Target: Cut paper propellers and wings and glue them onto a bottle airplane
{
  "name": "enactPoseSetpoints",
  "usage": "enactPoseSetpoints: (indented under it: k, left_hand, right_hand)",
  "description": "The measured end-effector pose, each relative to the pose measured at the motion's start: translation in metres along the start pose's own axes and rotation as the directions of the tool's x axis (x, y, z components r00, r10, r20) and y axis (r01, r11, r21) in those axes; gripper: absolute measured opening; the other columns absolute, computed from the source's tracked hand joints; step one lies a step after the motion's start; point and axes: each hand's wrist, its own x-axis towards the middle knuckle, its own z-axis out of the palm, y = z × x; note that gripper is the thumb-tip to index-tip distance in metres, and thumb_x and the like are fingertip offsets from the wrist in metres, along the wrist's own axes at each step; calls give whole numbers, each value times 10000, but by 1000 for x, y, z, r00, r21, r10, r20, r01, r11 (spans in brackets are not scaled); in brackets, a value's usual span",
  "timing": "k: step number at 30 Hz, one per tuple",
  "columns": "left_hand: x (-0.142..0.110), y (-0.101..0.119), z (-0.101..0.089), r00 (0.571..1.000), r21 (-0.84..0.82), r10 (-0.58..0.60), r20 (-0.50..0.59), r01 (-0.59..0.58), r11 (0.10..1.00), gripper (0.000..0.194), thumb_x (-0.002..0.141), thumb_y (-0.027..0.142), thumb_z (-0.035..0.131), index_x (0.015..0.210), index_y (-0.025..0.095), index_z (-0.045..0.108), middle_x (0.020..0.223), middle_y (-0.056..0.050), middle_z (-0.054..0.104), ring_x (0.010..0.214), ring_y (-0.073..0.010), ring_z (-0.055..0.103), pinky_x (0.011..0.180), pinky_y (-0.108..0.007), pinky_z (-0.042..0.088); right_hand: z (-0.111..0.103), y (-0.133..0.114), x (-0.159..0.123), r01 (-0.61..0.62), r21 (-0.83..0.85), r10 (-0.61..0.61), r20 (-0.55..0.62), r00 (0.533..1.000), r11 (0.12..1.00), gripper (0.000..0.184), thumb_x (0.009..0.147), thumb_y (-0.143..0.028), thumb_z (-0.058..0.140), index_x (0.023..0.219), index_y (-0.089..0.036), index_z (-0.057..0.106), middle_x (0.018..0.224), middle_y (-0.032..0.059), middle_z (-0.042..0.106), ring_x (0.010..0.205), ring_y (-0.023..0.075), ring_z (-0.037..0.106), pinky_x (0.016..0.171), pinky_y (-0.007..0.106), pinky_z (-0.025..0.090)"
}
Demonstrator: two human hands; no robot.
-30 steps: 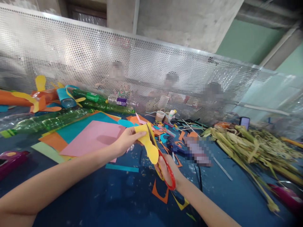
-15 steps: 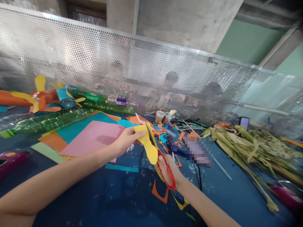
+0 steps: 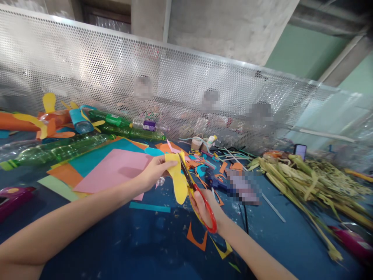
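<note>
My left hand (image 3: 155, 170) pinches a piece of yellow paper (image 3: 180, 186) by its upper left end. The paper has a rounded lobe hanging down. My right hand (image 3: 205, 206) is wrapped round the handles of red-handled scissors (image 3: 209, 217), whose blades point up and left along the paper's right edge. A narrow yellow strip shows beside the blades, partly hidden by my right fingers. Below my hands lie an orange paper offcut (image 3: 198, 239) and a yellow offcut (image 3: 223, 249) on the blue table (image 3: 125, 245).
Coloured sheets (image 3: 116, 171) are stacked at left, with green bottles (image 3: 64, 151) behind. Scraps and a blue glue gun (image 3: 217, 182) lie past my right hand. Dried husks (image 3: 291, 175) cover the right side. A perforated metal screen (image 3: 180, 77) stands behind, with people beyond it.
The yellow paper's lobe has swung left and down, away from the scissors. The blades show more plainly beside it. Both hands stay nearly in place.
</note>
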Motion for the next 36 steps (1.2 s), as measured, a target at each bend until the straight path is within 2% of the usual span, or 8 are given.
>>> enactPoseSetpoints:
  k: [13,18,24,30,36]
  left_hand:
    - [1,1,-2,999,27,2,-33,-1,1000,164,703,285,669,760,132,654,670,-22,650,561,-108,569,549,-214,442]
    - [2,-1,-2,1000,39,9,-13,-8,999,194,713,317,666,789,140,641,677,-6,636,571,-104,569,547,-211,437]
    - [4,-4,-4,998,109,57,-26,-54,993,263,738,393,636,853,159,603,724,-10,630,603,-108,573,535,-197,426]
    - [3,-2,-1,999,197,49,-22,-43,979,273,738,403,627,826,145,615,740,-33,644,623,-122,581,557,-208,427]
    - [-1,-4,0,996,266,88,14,-89,960,258,750,386,615,835,145,648,797,-42,672,681,-146,604,608,-228,446]
  right_hand:
    - [-1,6,2,-4,-39,4,-5,1000,999,475,899,-549,257,578,-217,369,446,-17,385,406,111,381,385,235,267]
    - [1,4,0,-89,44,89,7,996,995,490,870,-600,264,590,-217,384,452,-19,398,380,111,410,372,229,333]
    - [2,1,0,-99,172,84,89,992,980,542,856,-621,269,595,-190,471,590,54,554,507,150,570,516,281,497]
    - [1,-8,1,-112,220,95,89,991,969,557,830,-667,250,666,-186,479,646,57,570,579,162,588,588,312,531]
    - [-1,-11,1,-83,127,71,98,993,988,591,848,-650,214,646,-176,504,679,77,575,637,174,597,621,308,522]
